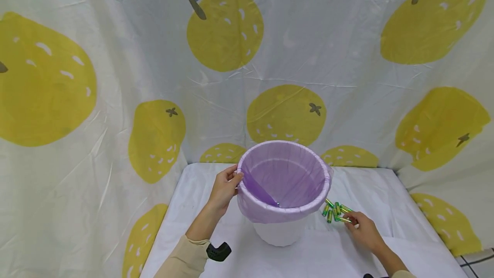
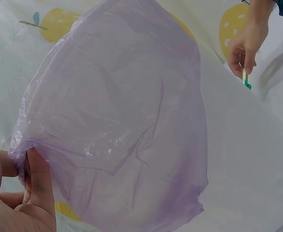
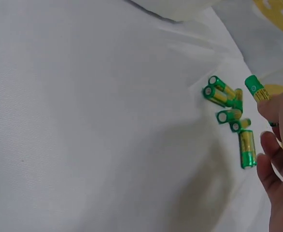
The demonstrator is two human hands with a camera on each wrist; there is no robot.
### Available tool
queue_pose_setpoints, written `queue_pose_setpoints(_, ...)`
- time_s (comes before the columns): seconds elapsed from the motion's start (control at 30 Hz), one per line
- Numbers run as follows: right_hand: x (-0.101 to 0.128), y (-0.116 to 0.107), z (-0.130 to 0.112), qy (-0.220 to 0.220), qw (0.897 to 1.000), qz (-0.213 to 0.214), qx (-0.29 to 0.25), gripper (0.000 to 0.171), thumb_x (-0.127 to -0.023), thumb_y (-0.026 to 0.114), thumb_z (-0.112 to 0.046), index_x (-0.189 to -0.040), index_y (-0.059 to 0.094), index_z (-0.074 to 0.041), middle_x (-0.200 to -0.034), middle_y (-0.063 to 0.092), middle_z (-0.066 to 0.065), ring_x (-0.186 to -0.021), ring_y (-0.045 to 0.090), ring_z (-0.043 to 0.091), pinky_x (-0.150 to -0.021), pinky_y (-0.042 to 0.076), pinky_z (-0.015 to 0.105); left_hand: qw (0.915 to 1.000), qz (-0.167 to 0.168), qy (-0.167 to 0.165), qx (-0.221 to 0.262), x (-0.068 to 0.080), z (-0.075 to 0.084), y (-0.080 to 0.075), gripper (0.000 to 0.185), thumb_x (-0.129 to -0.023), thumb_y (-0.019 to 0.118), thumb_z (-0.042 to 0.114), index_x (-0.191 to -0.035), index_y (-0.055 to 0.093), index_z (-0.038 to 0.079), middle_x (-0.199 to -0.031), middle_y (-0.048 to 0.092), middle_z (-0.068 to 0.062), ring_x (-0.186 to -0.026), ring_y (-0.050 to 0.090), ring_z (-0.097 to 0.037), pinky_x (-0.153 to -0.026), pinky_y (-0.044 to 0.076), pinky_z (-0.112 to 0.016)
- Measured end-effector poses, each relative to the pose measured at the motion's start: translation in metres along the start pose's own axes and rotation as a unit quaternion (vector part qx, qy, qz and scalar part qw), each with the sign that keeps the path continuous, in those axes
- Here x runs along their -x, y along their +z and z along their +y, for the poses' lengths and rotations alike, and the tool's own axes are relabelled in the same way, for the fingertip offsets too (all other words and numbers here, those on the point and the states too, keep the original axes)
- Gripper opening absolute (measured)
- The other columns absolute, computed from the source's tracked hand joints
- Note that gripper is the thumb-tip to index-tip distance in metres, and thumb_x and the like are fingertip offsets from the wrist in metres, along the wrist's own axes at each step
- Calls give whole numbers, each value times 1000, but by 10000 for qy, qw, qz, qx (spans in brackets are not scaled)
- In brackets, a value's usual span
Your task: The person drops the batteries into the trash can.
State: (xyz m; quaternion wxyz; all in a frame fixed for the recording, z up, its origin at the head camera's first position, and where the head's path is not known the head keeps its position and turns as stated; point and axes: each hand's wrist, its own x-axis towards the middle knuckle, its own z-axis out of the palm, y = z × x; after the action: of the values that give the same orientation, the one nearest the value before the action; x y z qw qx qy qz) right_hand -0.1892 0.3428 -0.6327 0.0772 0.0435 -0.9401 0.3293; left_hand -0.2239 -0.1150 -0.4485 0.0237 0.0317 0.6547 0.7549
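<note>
A white trash bin lined with a purple plastic bag stands upright on the white cloth. My left hand grips its left rim, thumb on the bag over the edge. In the left wrist view that hand pinches the bag's folded edge. To the right of the bin, my right hand pinches a green and gold battery between thumb and fingers. Several similar batteries lie in a loose group on the cloth beside that hand. A small shiny spot shows inside the bin, too small to identify.
The white cloth covers the table. Behind and at both sides hangs a curtain printed with yellow fruit. Dark-lined floor tiles show at the lower right.
</note>
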Motion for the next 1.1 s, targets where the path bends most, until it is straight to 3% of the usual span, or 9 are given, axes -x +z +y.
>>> queue_pose_setpoints(0.4, -17, -18, -23, -280, 9996, -15, 33, 17, -92, 72, 4, -109, 68, 2, -94, 62, 6, -84, 58, 20, -66, 52, 31, 10000, -14, 55, 26, -1, 0, -3, 48, -103, 62, 5, -146, 48, -12, -91, 53, -3, -80, 57, -10, -65, 54, -24)
queue_pose_setpoints(0.67, -13, -30, -29, -284, 9996, -33, 76, 17, -94, 70, 0, -111, 68, 2, -93, 61, 4, -85, 58, 20, -66, 51, 29, 10000, -67, 18, 1, -1, -2, 0, 49, -104, 60, 6, -147, 46, -12, -93, 53, -3, -83, 59, -12, -69, 55, -26)
queue_pose_setpoints(1.1, -19, -43, -42, -616, 9972, 421, -59, 15, -93, 72, 2, -107, 69, 0, -93, 62, 5, -80, 58, 13, -63, 52, 26, 10000, -30, 19, 39, -1, -3, -1, 47, -104, 60, 5, -146, 48, -10, -93, 53, -3, -82, 59, -12, -69, 56, -26)
